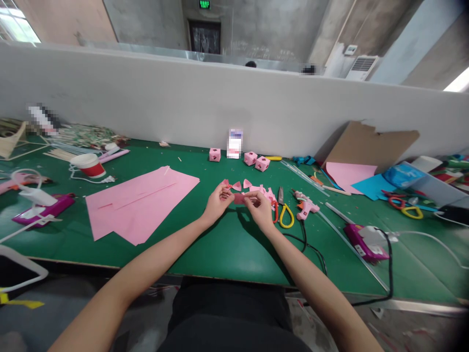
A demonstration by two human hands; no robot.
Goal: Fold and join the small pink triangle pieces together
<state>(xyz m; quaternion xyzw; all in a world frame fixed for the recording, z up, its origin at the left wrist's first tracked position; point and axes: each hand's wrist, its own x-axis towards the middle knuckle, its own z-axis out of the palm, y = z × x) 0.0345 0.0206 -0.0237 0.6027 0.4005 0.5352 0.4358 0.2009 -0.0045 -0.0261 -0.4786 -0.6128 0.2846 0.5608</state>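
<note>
Both hands out over the desk (220, 254), forearms reaching in from the near edge. We see the left hand (216, 202) and the right hand (261, 207) pinching a small pink strip (239, 198) by its two ends, the fingers (230, 197) of each closed lightly on it. The strip lies between them, just above the surface; a two-ended hold, we judge, to pull the thin paper straight and leave its middle in sight.

Just beyond the fingers sit two curved pink pieces (237, 186) (247, 184), apart from the scraps (264, 191) beside the right hand, perhaps to avoid mixing them. A reddish bit shows at the left fingertips; whether it touches them, we cannot tell.

Right of the fingers: scissors (281, 195), blades pointing away and handles toward us, likely for an easy pick-up. Farther right, the pink glue gun (307, 209), its black cable (304, 237) trailing nearer us, outside the working space.

Left of the fingers, well apart, pink sheets (146, 200) lie flat, presumably as stock. Farther beyond, three pink cubes (215, 155) (250, 158) (262, 164) stand near the partition (176, 107), seemingly out of the way.
</note>
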